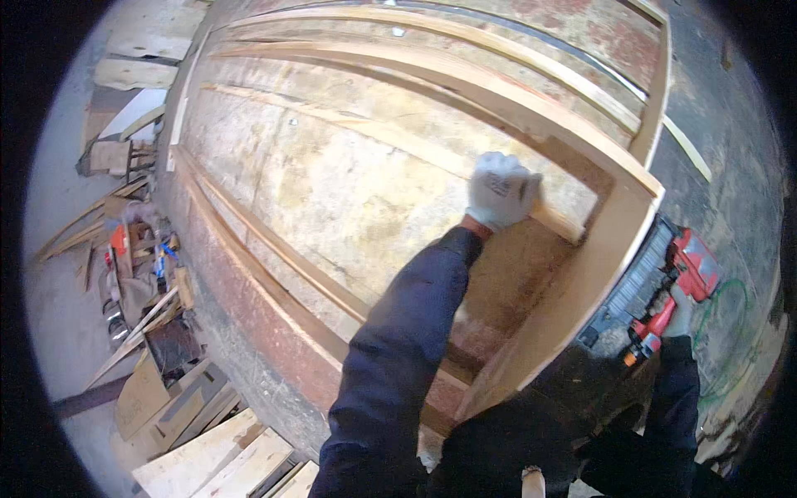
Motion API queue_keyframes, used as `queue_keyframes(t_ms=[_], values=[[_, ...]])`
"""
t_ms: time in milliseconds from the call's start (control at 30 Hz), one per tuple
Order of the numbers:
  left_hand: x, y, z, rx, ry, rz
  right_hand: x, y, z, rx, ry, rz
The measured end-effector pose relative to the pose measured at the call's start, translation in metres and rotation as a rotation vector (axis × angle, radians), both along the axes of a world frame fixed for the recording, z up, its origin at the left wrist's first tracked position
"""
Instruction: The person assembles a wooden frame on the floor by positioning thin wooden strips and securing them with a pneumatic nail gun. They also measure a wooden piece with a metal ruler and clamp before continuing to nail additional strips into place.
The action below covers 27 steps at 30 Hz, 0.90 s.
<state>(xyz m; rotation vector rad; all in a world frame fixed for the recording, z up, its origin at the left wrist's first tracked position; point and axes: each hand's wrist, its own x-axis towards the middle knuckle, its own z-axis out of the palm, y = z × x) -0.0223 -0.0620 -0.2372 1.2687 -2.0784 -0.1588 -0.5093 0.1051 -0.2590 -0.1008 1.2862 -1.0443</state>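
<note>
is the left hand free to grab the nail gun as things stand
Probably not. The left hand is pressing a wooden slat inside the frame, and the frame's end board lies between it and the nail gun, which the right hand grips.

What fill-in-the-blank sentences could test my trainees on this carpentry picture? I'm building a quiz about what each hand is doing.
1. The left hand, in a ____ glove, presses on a wooden slat.
2. The right hand grips a red and black ____ outside the wooden frame.
3. Scrap wood lies piled to the person's ____.

Missing words: white; nail gun; left
</note>
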Motion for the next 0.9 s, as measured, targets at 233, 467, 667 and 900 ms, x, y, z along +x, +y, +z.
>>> queue_keyframes(t_ms=[233,467,667,900], values=[[0.018,-0.032,-0.006,-0.248,-0.400,-0.037,-0.004,0.004,-0.008,0.041,0.076,-0.019],[0.020,-0.047,-0.013,-0.026,-0.259,0.012,0.000,0.002,0.005,0.043,0.136,-0.014],[-0.005,-0.028,-0.007,-0.023,-0.163,-0.093,0.002,0.000,0.010,0.035,-0.089,0.046],[-0.011,-0.025,-0.008,-0.099,-0.123,-0.155,0.002,0.001,0.012,0.055,-0.046,0.050]])
